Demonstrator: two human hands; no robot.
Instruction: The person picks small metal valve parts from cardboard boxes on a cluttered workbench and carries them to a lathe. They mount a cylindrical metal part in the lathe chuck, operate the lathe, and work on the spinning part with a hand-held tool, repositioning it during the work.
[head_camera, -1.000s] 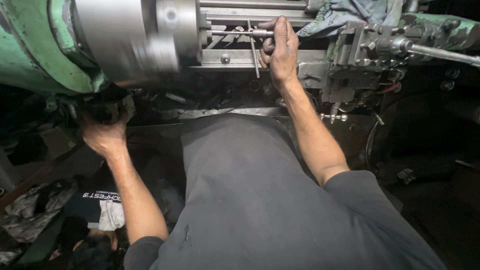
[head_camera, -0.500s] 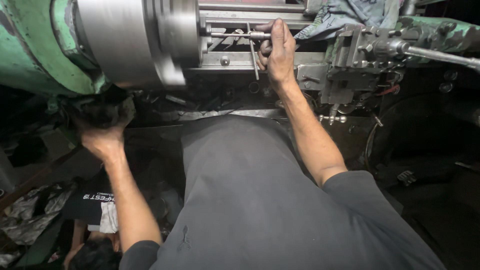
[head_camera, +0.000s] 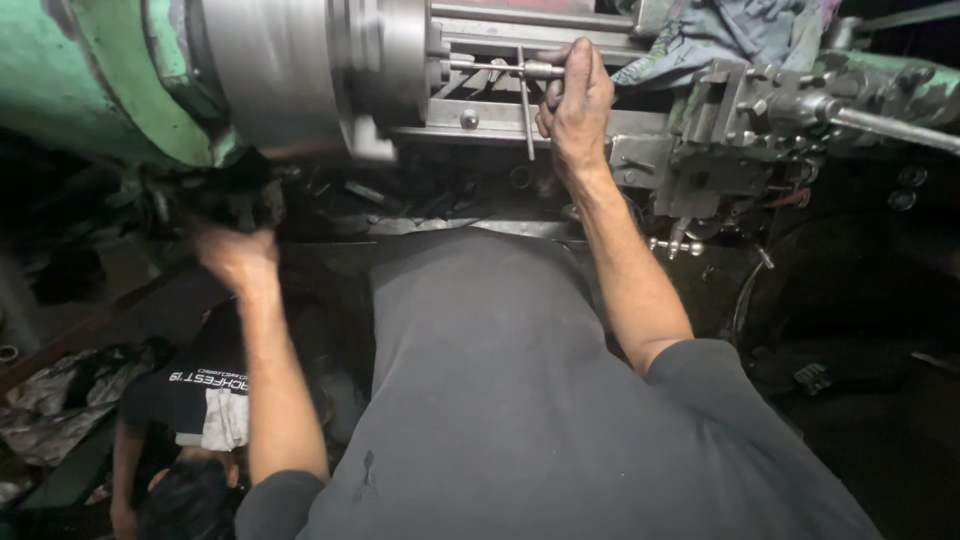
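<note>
The right hand (head_camera: 575, 105) sat at about one o'clock in the view, its fingers wrapped around a slim steel rod (head_camera: 500, 68) that ran level from the big chuck (head_camera: 330, 70) of a green lathe (head_camera: 90, 90). A thin cross-pin (head_camera: 525, 110) hung down from that rod just to the nine o'clock side of the knuckles, touching or nearly touching them. The grip was closed firmly on the rod's thicker end, thumb tucked beneath.

The left hand (head_camera: 235, 255) was at roughly nine o'clock, low under the headstock, next to a dark clump of levers or handles (head_camera: 215, 195). It was smeared by motion, so I could not tell whether it was clenched on something or loose; it seemed to lie just below that dark hardware rather than on it.

At two o'clock a crumpled bluish rag (head_camera: 720, 30) lay over the top of the machine, above the grey tool post (head_camera: 740, 110), from which a long handle (head_camera: 890, 125) reached out toward three o'clock. The person's grey shirt (head_camera: 520, 400) filled the centre and the six o'clock part of the frame. At seven o'clock another person in a dark shirt (head_camera: 195, 390) crouched low beside heaps of rags (head_camera: 50, 410) on the floor.
</note>
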